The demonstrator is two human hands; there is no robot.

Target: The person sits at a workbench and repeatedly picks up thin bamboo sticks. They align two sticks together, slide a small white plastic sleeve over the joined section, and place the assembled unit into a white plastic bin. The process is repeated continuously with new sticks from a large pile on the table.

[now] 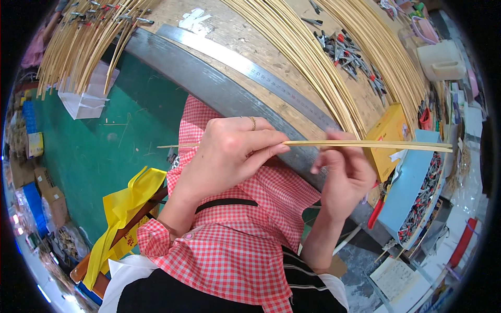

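Observation:
My left hand (237,148) is closed in a pinch on thin pale bamboo strips (396,144), held level above my lap. Two strips lie nearly together and fan slightly apart at their right ends; a thin end (177,146) sticks out left of the hand. My right hand (344,180) is beside the strips, right of the pinch, its fingers loosely curled and apart. The strips cross in front of part of its fingers, and its fingertips are a little blurred. Beyond the hands a long steel ruler (235,61) lies along the wooden table (245,28).
Bundles of long bamboo strips (297,57) lie across the table, with small clamps (349,55) between them. More clamped strips (83,41) overhang at the far left. At the right are a yellow box (389,135), a blue box (404,182) of clamps and a white jug (441,60).

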